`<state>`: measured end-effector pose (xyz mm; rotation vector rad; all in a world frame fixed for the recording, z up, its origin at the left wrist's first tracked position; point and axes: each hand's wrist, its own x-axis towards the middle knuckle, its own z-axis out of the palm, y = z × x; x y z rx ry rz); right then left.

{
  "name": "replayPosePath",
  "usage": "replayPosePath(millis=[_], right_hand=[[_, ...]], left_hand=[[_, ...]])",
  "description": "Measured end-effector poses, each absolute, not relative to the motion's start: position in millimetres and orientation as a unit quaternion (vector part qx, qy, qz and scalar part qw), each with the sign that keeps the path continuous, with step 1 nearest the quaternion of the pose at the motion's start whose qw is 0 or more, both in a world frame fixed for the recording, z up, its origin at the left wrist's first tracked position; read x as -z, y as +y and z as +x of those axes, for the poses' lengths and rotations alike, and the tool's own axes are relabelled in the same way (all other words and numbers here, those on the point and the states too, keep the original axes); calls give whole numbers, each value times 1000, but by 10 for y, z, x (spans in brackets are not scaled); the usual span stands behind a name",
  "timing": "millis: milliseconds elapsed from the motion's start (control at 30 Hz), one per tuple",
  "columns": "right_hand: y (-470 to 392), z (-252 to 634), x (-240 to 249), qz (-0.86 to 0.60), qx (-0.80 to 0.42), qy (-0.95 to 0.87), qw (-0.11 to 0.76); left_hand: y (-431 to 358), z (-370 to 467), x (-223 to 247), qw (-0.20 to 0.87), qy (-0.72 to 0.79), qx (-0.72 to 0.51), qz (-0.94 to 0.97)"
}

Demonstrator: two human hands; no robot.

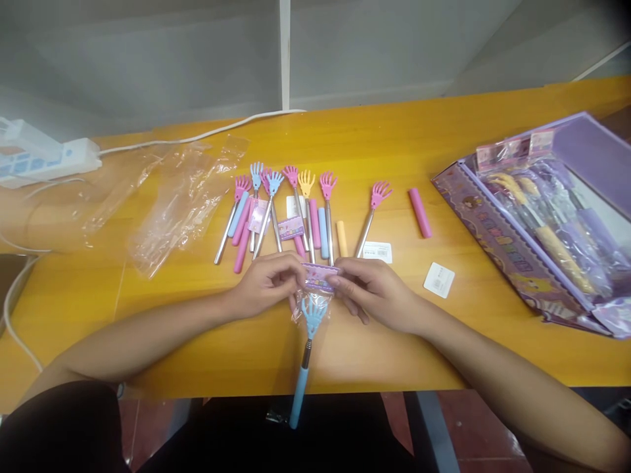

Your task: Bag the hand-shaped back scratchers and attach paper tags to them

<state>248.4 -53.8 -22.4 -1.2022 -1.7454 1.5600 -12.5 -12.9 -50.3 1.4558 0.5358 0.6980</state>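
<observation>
Between my two hands hangs a blue back scratcher (pixel 313 316) in a clear plastic bag, its blue handle reaching below the table's front edge. A purple printed header card (pixel 318 277) tops the bag. My left hand (pixel 271 282) pinches the card's left end, and my right hand (pixel 372 289) pinches its right end. Just beyond lie several loose back scratchers with metal rods, such as a pink one (pixel 379 194), a yellow one (pixel 306 182) and a blue one (pixel 274 184). Coloured handle sleeves and small cards lie among them.
A purple display box (pixel 513 263) with several bagged back scratchers stands at the right. Near it are a loose pink sleeve (pixel 420 213) and a white label card (pixel 438 280). Clear plastic bags (pixel 177 203) lie at the left, beside a white power strip (pixel 73 157) and its cable.
</observation>
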Motion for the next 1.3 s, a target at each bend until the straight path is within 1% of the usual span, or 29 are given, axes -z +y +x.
replayPosePath(millis=[133, 300, 667, 900, 1067, 1133, 1200, 1300], right_hand=[[-538, 2492, 233, -453, -557, -646, 260], [-542, 2498, 240, -457, -574, -627, 262], [-564, 2478, 227, -451, -593, -604, 284], [-594, 2455, 212, -438, -620, -583, 289], [-587, 2463, 225, -435, -612, -595, 287], [-578, 2473, 230, -435, -595, -616, 279], [-573, 2479, 230, -436, -580, -631, 273], [-576, 2475, 230, -439, -584, -625, 277]], left_hand=[[-126, -118, 513, 656, 241, -310, 645], [-126, -113, 536, 683, 248, -298, 620], [-121, -127, 491, 667, 261, -287, 636], [-130, -154, 464, 633, 264, -280, 672], [-133, -127, 425, 558, 295, -270, 727], [-139, -126, 418, 549, 304, -261, 734], [-142, -134, 426, 575, 298, -261, 716], [-132, -144, 459, 646, 289, -282, 648]])
